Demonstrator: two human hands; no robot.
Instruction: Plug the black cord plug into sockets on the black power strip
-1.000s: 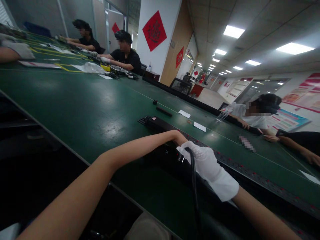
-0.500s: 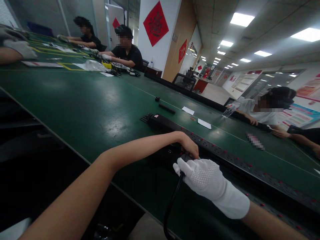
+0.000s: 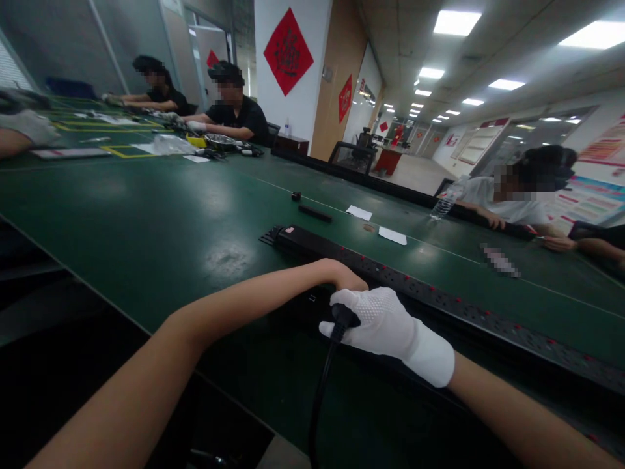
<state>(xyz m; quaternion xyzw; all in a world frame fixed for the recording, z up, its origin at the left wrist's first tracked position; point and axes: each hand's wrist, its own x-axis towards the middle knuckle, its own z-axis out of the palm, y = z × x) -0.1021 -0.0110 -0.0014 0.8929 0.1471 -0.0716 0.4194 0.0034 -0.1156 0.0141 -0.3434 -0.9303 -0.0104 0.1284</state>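
Observation:
My right hand [image 3: 383,319], in a white glove with a dotted grip, is closed around a black power plug [image 3: 344,316]. Its black cord [image 3: 322,391] runs down to the bottom of the picture. Just beyond the glove is my bare left hand [image 3: 347,277], bent at the wrist; its fingers are hidden behind the glove. Both hands are over a dark strip [image 3: 305,305] close to me, mostly covered by them. Behind it lies a long black power strip [image 3: 424,293] with a row of sockets and red spots, running diagonally to the right.
A short black bar [image 3: 315,213], a small black piece [image 3: 295,196] and white papers [image 3: 392,236] lie on the green table [image 3: 161,215]. A clear bottle [image 3: 443,203] stands near a person [image 3: 510,195] at right. Two people [image 3: 239,111] work at far left.
My right hand has shifted left and slightly up and turned, so the plug now shows more fully. My left hand has moved left. The whole view has swung slightly.

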